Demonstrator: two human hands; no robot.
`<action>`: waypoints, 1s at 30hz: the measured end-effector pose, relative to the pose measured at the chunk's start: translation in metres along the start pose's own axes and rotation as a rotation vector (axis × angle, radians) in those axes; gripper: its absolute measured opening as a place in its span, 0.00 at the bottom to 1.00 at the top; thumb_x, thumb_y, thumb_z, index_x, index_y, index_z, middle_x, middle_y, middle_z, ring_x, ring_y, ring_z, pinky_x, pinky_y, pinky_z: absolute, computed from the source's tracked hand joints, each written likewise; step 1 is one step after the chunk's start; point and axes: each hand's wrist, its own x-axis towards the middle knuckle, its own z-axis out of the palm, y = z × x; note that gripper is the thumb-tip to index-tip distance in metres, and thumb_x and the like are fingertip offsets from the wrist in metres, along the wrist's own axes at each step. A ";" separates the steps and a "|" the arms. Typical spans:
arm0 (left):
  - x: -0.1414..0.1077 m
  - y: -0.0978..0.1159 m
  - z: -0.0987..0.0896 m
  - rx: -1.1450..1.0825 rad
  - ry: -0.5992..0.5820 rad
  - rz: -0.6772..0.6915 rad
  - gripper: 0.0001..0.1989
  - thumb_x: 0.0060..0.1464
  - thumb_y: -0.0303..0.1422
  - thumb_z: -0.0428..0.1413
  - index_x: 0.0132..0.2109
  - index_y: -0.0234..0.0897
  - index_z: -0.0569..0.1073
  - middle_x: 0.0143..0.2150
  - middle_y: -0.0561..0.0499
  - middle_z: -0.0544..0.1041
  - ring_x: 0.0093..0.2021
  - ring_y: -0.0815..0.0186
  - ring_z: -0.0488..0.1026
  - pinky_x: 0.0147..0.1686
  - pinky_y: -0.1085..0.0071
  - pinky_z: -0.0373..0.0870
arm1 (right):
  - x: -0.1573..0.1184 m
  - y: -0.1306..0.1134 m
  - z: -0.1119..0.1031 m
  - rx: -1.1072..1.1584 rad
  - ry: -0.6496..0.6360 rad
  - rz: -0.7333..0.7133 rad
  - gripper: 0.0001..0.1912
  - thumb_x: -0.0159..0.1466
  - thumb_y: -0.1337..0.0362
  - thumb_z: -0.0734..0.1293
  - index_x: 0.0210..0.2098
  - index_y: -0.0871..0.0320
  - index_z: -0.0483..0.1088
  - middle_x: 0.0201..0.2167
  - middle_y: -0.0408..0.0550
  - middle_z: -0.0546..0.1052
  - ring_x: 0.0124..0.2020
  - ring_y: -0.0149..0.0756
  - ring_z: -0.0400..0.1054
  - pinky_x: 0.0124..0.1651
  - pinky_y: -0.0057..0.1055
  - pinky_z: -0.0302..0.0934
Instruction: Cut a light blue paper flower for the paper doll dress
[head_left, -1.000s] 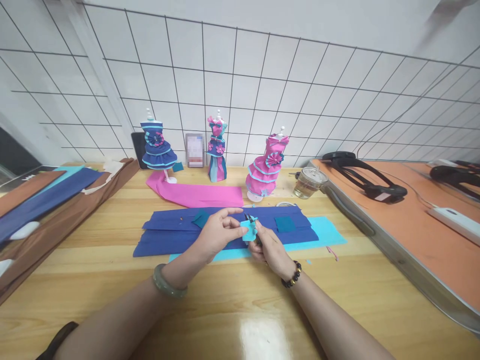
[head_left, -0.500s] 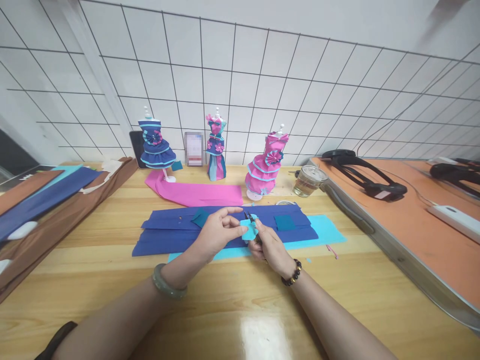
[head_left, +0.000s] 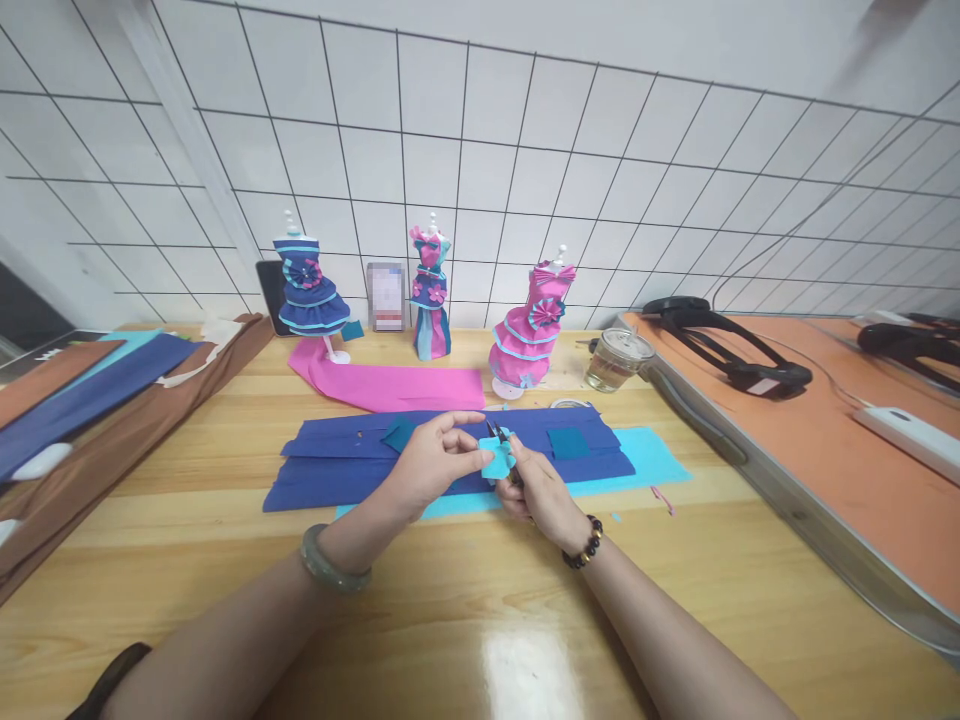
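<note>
My left hand (head_left: 433, 462) pinches a small light-blue piece of crepe paper (head_left: 495, 460) between thumb and fingers, its index finger stretched out above. My right hand (head_left: 546, 493) is closed around a pair of small scissors (head_left: 498, 433), whose dark blades stick up at the paper's upper edge. The scissor handles are mostly hidden by the fingers. Both hands are over dark-blue crepe paper strips (head_left: 322, 480), which lie on a light-blue sheet (head_left: 652, 458). Teal squares (head_left: 568, 443) rest on the dark-blue strips, one on either side of my hands.
Three small dress forms in paper dresses, blue (head_left: 304, 290), mixed (head_left: 431, 300) and pink (head_left: 531, 330), stand at the back. A pink strip (head_left: 390, 385) lies before them. A lidded glass (head_left: 619, 360) is at the right, beside an orange mat (head_left: 847, 440). Brown paper (head_left: 150, 430) lies left.
Hardly anything differs. The whole view has shifted very slightly, while both hands keep the same hold on the light-blue piece and the scissors.
</note>
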 end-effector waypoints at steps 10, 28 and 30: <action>0.000 0.000 -0.001 0.002 -0.003 0.003 0.25 0.38 0.31 0.61 0.46 0.33 0.67 0.25 0.55 0.70 0.28 0.71 0.68 0.33 0.73 0.64 | 0.001 0.002 -0.002 -0.033 0.007 -0.018 0.26 0.60 0.45 0.50 0.16 0.57 0.50 0.09 0.34 0.48 0.11 0.22 0.42 0.13 0.23 0.37; 0.000 0.009 -0.004 0.043 -0.038 -0.001 0.26 0.38 0.31 0.60 0.48 0.33 0.66 0.25 0.55 0.68 0.27 0.71 0.67 0.33 0.73 0.63 | 0.000 0.002 -0.002 -0.037 -0.003 -0.016 0.23 0.61 0.47 0.51 0.20 0.57 0.52 0.11 0.34 0.50 0.12 0.22 0.41 0.14 0.22 0.38; -0.001 0.011 -0.005 0.070 -0.048 0.009 0.26 0.38 0.30 0.60 0.48 0.33 0.66 0.25 0.56 0.68 0.27 0.72 0.66 0.32 0.74 0.63 | 0.000 0.002 -0.002 -0.036 -0.014 -0.017 0.23 0.61 0.47 0.51 0.20 0.57 0.52 0.11 0.34 0.49 0.12 0.22 0.41 0.14 0.23 0.38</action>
